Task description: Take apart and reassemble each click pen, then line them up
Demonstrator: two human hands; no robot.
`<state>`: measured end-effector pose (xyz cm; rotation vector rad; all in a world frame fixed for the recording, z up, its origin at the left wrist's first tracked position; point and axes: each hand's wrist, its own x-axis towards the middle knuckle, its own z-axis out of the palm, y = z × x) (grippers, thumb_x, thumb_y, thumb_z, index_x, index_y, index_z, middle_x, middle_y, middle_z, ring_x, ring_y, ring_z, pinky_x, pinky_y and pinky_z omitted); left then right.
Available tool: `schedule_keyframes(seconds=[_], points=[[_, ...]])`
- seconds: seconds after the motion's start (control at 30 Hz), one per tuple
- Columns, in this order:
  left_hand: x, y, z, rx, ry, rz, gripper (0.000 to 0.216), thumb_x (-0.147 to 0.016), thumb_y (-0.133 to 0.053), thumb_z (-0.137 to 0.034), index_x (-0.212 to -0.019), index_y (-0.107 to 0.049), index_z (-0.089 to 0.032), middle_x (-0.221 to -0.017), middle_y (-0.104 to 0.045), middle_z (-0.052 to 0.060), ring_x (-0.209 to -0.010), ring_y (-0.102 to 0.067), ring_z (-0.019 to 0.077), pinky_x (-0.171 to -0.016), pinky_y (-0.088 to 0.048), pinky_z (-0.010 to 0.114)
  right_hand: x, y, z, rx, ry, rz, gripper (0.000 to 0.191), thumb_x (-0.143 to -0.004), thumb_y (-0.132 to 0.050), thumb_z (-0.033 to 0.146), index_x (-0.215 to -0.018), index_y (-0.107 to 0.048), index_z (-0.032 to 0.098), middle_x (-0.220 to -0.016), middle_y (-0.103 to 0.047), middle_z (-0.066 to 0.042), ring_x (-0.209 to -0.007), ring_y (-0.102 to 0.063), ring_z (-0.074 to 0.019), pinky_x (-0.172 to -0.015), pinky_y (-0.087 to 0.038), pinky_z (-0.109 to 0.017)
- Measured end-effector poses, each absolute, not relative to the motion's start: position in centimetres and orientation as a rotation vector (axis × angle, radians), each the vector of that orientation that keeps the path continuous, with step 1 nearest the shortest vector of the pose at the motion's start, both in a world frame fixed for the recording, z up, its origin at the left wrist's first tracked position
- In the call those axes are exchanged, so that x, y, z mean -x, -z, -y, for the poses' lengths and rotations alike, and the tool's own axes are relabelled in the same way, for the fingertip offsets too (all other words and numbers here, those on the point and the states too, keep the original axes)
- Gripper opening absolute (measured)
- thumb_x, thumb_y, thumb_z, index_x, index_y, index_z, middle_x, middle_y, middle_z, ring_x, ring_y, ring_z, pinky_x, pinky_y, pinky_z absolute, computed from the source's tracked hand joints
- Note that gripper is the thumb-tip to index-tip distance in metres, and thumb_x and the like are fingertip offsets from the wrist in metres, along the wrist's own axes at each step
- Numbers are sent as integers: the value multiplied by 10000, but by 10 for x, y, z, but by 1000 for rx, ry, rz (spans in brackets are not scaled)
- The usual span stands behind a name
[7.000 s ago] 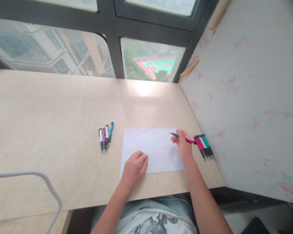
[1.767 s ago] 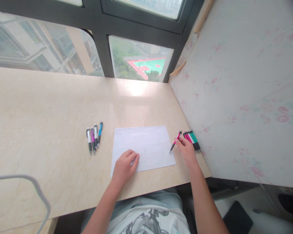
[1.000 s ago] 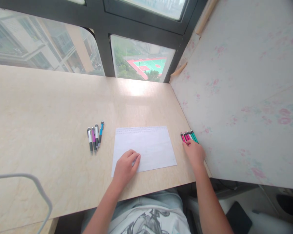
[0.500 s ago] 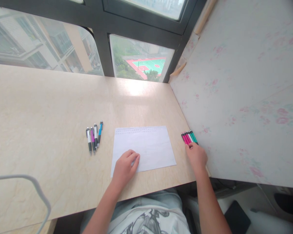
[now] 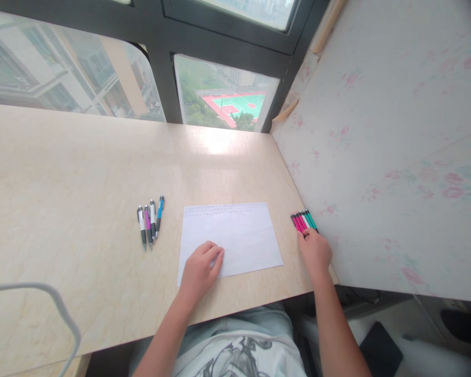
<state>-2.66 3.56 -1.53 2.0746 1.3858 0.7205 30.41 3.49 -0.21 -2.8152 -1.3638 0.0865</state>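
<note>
A white sheet of paper (image 5: 243, 235) with rows of handwriting along its top lies on the desk. My left hand (image 5: 202, 267) rests on its lower left part, fingers curled and pressed together, with nothing visible in them. To the right of the sheet, several slim pens (image 5: 301, 220) in pink, white and green lie side by side against the wall. My right hand (image 5: 316, 251) is closed at the lower ends of the pink pens, thumb and fingers pinched. Its fingers hide those lower ends, so which pens are gripped is unclear.
Left of the paper lie several thicker click pens (image 5: 150, 222), white, purple and blue with dark grips. A grey cable (image 5: 58, 301) curves over the desk's (image 5: 82, 209) left front. The floral-papered wall (image 5: 377, 157) bounds the right side, and a dark-framed window (image 5: 227, 31) the back.
</note>
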Motion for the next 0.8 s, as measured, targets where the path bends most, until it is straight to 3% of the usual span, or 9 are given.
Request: schedule_keyframes(seconds=[0.5, 0.8], points=[[27, 14, -36, -2077, -718, -1390, 222, -943, -436, -293, -872, -634, -222, -868, -636, 51, -828, -608, 199, -740, -469, 321, -300, 2, -36, 2822, -71, 1313, 279, -926, -485, 389, -975, -686, 202, -859, -713, -96, -781, -651, -229, -662, -400, -296], [26, 13, -36, -2074, -713, -1389, 224, -948, -433, -293, -873, -630, -218, -871, -635, 51, -833, -606, 199, -746, -467, 325, -293, 1, -36, 2766, -28, 1353, 245, -933, -487, 351, -1031, -637, 183, -822, -709, -81, -745, -643, -217, -632, -348, -287]])
